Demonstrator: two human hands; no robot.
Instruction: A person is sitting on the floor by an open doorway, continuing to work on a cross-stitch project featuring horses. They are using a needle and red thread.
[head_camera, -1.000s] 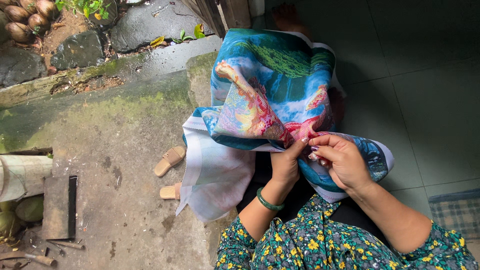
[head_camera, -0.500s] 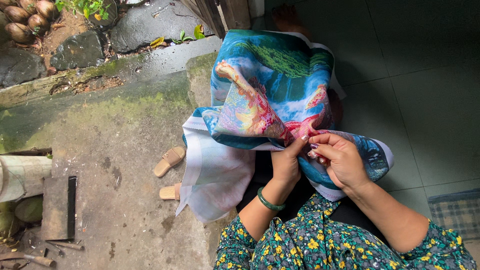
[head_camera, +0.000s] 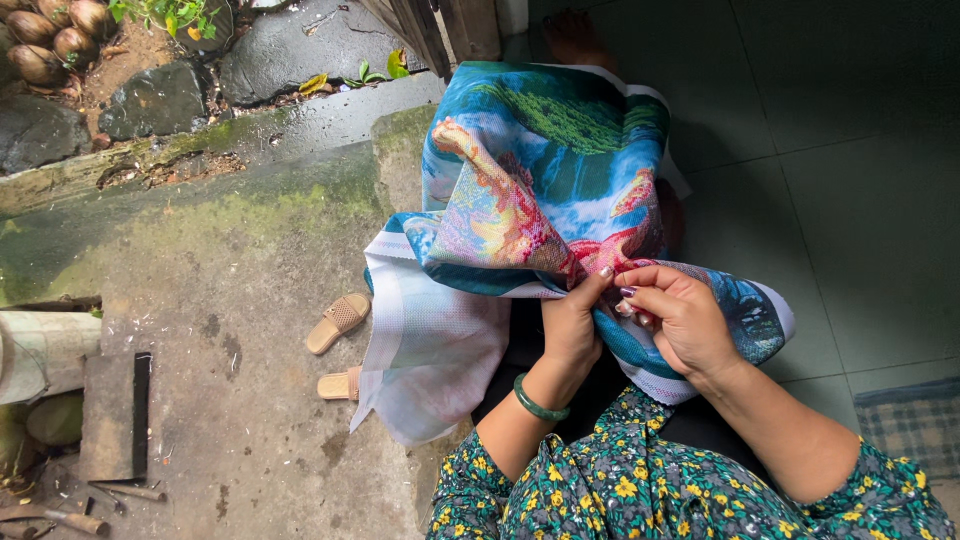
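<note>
Both hands meet at the near edge of the embroidery cloth (head_camera: 540, 200), pinched on it. Left hand (head_camera: 572, 325) grips a fold from below, thumb and fingers closed on the fabric, green bangle (head_camera: 538, 402) at the wrist. Right hand (head_camera: 678, 318) sits just beside it, touching, fingertips closed on something small at the red stitched patch; can't tell if it's a needle, too small.

Cloth as landmark: it lies straight ahead of the hands, long axis running away from the person, picture side up w/ blue, green and pink-orange areas. Far end bunched up, near end draped over the lap. White unstitched backing (head_camera: 425, 345) hangs off the cloth's left side, down twd the concrete floor (head_camera: 220, 280). Neither hand is nearer; both at the same spot on the near edge.

Left of the cloth: pair of tan sandals (head_camera: 338, 345) on the concrete, well apart from the hands. Right of cloth: green tiled floor (head_camera: 860, 180). Beyond, far left: stones (head_camera: 150, 100) and coconuts (head_camera: 50, 40).
</note>
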